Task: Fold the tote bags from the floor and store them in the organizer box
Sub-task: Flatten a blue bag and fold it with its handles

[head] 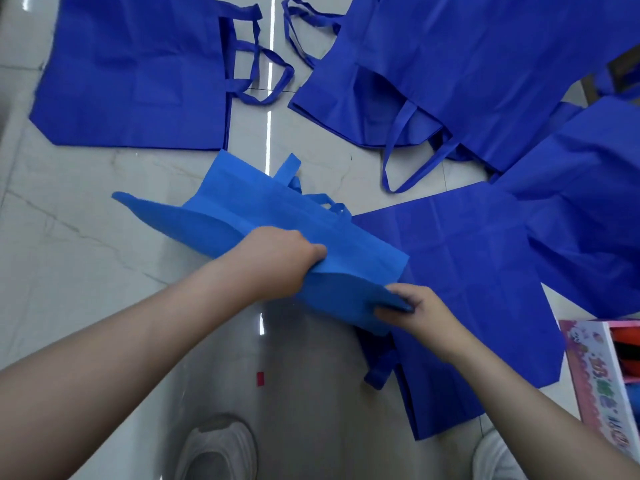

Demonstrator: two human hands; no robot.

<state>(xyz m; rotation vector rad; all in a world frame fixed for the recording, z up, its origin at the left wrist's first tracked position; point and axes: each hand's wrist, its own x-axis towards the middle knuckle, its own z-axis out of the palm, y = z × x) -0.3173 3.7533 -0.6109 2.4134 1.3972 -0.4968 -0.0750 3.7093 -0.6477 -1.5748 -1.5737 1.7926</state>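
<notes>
Five tote bags show, all of thin, matte non-woven fabric with flat strap handles. Four are dark blue and lie flat on the floor: one [131,71] at the far left, one [485,71] at the far right with its looped handles sprawled, one [595,216] along the right edge, and one [467,271] near the middle, creased in squares. The fifth, a lighter blue tote bag [263,216], is folded lengthwise and held above the glossy, veined floor [86,254]. The left hand [280,258] grips its folded middle, fingers curled into the cloth; the right hand [415,310] pinches its near corner. One patterned pink organizer box [595,386] sits at the right edge. Two white shoes [218,448] show below.
</notes>
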